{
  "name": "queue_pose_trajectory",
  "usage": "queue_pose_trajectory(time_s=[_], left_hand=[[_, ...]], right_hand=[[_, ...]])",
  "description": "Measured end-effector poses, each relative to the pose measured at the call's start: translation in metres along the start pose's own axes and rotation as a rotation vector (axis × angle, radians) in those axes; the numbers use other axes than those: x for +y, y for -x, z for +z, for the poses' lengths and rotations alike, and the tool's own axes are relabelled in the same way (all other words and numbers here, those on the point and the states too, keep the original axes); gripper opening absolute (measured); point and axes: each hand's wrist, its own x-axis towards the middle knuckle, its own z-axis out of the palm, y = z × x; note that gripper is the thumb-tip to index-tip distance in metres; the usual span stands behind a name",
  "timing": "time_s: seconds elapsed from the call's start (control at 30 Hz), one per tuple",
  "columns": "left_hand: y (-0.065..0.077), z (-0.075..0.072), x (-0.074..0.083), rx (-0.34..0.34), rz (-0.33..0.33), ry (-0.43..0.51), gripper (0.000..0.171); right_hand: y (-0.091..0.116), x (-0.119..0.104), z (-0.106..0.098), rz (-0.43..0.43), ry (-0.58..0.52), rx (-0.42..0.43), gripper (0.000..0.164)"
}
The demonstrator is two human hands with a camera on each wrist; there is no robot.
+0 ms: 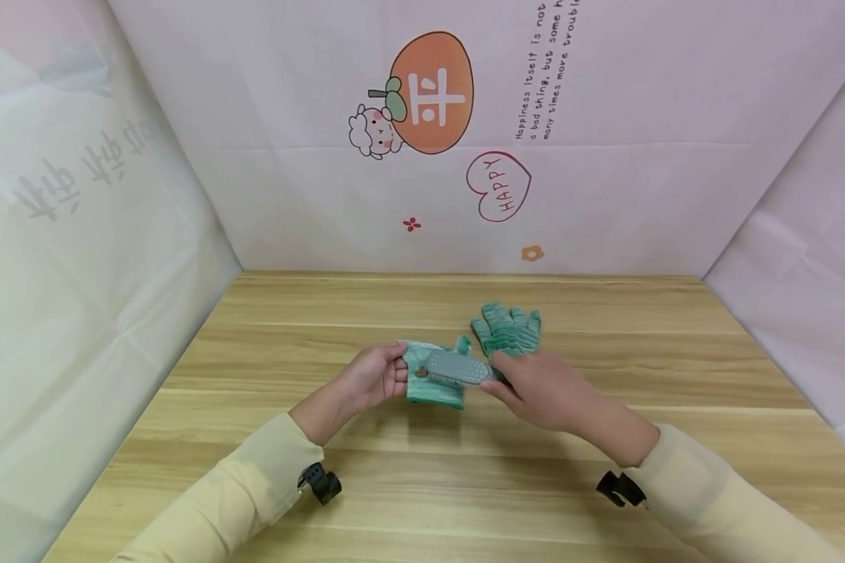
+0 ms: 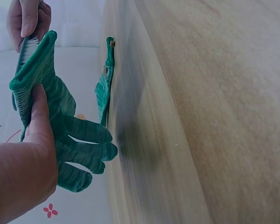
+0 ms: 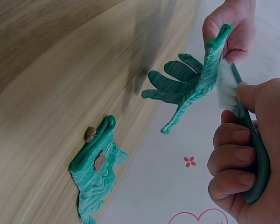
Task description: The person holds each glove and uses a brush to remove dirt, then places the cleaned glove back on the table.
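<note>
My left hand (image 1: 370, 380) holds a green-and-white knit glove (image 1: 434, 394) at its side, raised over the table with the cuff toward me. The fingers of that glove (image 2: 81, 135) hang downward in the left wrist view. A small brown spot (image 1: 421, 372) shows on it. My right hand (image 1: 545, 389) grips a grey-green brush (image 1: 458, 367) by the handle. Its white bristles (image 3: 227, 88) meet the upper face of the raised glove. Beyond, a matching glove (image 1: 508, 330) lies on the table; brown clumps (image 3: 99, 161) sit on and beside its cuff.
The wooden table (image 1: 422, 500) ends at a white printed cloth backdrop (image 1: 289, 195), with cloth sides left and right. Black wrist cameras (image 1: 320, 483) are strapped near both sleeves.
</note>
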Motion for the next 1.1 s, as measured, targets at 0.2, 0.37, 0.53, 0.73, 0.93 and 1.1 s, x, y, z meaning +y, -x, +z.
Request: queue_pose_trajectory(time_s=[0.2,0.37,0.53,0.73,0.93,1.1], left_hand=[[-0.001,0.000,0.000,-0.011,0.003,-0.008,0.028],[-0.003,0.003,-0.003,-0.022,0.002,-0.019,0.031],[-0.004,0.006,-0.005,0.001,0.008,-0.023,0.033],[-0.003,0.007,-0.004,0.021,0.003,-0.009,0.037],[-0.002,0.005,-0.003,0.006,-0.005,0.003,0.037],[-0.001,0.004,-0.004,-0.018,0.001,0.000,0.039]], right_hand=[[-0.003,-0.002,-0.004,0.024,-0.013,-0.004,0.028],[-0.013,-0.010,-0.006,0.029,0.010,-0.014,0.029],[-0.020,-0.015,-0.001,-0.009,0.084,0.004,0.029],[-0.021,-0.014,0.004,-0.012,0.064,0.010,0.027],[-0.017,-0.010,0.007,-0.017,0.042,0.005,0.028],[-0.011,-0.005,0.008,-0.026,0.024,0.014,0.025]])
